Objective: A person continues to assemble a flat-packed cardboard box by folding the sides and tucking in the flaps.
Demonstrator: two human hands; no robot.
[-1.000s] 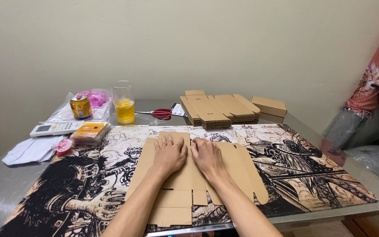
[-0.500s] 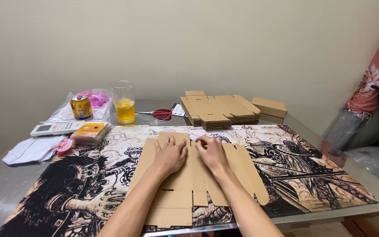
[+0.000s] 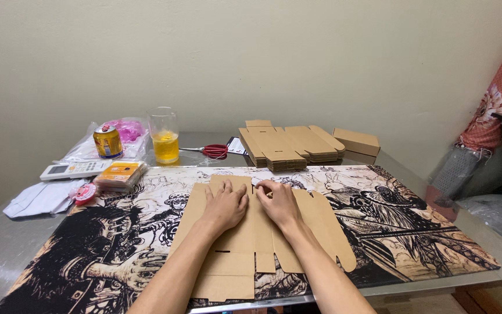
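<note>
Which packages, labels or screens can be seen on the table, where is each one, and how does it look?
Drink can: far left, yellow cylinder with a red top.
Remote control: left edge, long, white, small grey screen.
Flat packet: beside the remote, orange and yellow.
Folded box: far right, plain brown cardboard.

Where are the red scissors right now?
In the head view the red-handled scissors lie at the far side of the table, left of centre, between the glass of yellow drink and the stack of flat cardboard blanks.
</note>
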